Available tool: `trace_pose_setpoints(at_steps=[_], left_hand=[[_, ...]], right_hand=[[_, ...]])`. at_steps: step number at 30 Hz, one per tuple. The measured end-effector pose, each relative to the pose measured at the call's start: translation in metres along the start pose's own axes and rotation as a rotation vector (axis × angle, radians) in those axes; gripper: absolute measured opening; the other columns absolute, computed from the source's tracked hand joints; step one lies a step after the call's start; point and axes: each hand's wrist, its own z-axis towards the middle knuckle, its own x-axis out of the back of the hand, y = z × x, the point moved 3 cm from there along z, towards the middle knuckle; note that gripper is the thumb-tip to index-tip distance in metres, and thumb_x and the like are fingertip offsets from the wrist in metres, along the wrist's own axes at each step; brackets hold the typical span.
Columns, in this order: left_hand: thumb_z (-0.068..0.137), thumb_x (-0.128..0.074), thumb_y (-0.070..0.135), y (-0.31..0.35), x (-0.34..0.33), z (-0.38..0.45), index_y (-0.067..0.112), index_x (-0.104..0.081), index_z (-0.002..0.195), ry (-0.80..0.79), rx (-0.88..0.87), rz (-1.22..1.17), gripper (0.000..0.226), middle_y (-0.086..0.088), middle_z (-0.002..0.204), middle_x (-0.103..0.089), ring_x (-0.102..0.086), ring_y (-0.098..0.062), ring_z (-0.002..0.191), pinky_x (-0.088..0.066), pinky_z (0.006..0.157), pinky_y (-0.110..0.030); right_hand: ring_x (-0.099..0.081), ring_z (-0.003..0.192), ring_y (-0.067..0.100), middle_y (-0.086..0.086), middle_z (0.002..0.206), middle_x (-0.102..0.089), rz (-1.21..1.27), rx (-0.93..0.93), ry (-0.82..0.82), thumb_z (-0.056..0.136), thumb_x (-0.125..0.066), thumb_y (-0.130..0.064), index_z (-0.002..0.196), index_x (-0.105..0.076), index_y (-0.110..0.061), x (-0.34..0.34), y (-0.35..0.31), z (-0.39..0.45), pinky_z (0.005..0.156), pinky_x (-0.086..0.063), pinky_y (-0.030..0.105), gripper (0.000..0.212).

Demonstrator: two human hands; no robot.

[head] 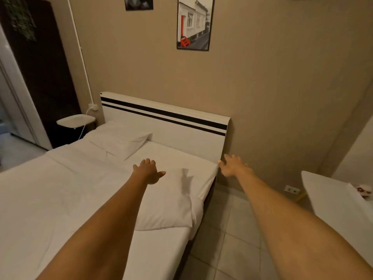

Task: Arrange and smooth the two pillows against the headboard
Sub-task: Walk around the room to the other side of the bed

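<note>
Pillows lie apart on the bed [40,199]: the far pillow [121,141] sits at the head corner away from the person, its long edge close to the headboard [167,128], one corner pointing toward the middle of the mattress. The near pillow [167,201] lies along the bed's near side edge, well short of the headboard, with a bare stretch of white sheet between its top edge and the board.

Both arms reach forward. The left hand [148,171] is spread flat, fingers extended, over the upper edge of the near pillow; whether it presses down or only hovers cannot be told. The right hand [234,165] is also open with fingers splayed, gripping nothing, at the near head corner of the mattress, just beside the headboard's end.

Tiled floor [226,239] runs clear along the near side of the bed. A white table edge [323,195] stands to the right, leaving a passage between it and the bed.
</note>
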Motion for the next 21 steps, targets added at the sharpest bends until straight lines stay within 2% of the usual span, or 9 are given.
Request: trace_pose_setpoints(at_steps=[4,10,21], left_hand=[[0.097,-0.03,0.057,-0.004,-0.005,0.036,0.007,-0.015,0.154,-0.021,0.089,-0.037,0.078,-0.01,0.164,-0.009,-0.01,-0.027,0.151,-0.016,0.118,-0.05],[0.098,-0.029,0.057,-0.03,-0.024,0.086,0.006,-0.011,0.155,-0.098,0.224,-0.061,0.079,-0.011,0.164,-0.006,-0.007,-0.028,0.152,-0.013,0.119,-0.051],[0.097,-0.029,0.057,-0.082,-0.043,0.23,0.007,-0.012,0.155,-0.156,0.4,-0.154,0.078,-0.01,0.164,-0.008,-0.009,-0.027,0.152,-0.015,0.119,-0.05]], right_hand=[[-0.007,0.15,0.034,0.013,0.163,-0.006,-0.03,0.1,-0.012,0.1,-0.02,-0.05,0.155,-0.01,-0.017,0.007,-0.017,0.062,0.12,-0.013,0.052,0.065],[-0.008,0.15,0.033,0.012,0.163,-0.006,-0.088,0.219,-0.097,0.1,-0.018,-0.052,0.155,-0.01,-0.018,-0.016,-0.055,0.136,0.119,-0.012,0.051,0.065],[-0.009,0.15,0.032,0.014,0.162,-0.007,-0.168,0.368,-0.173,0.1,-0.017,-0.051,0.155,-0.01,-0.016,-0.045,-0.139,0.306,0.118,-0.015,0.05,0.065]])
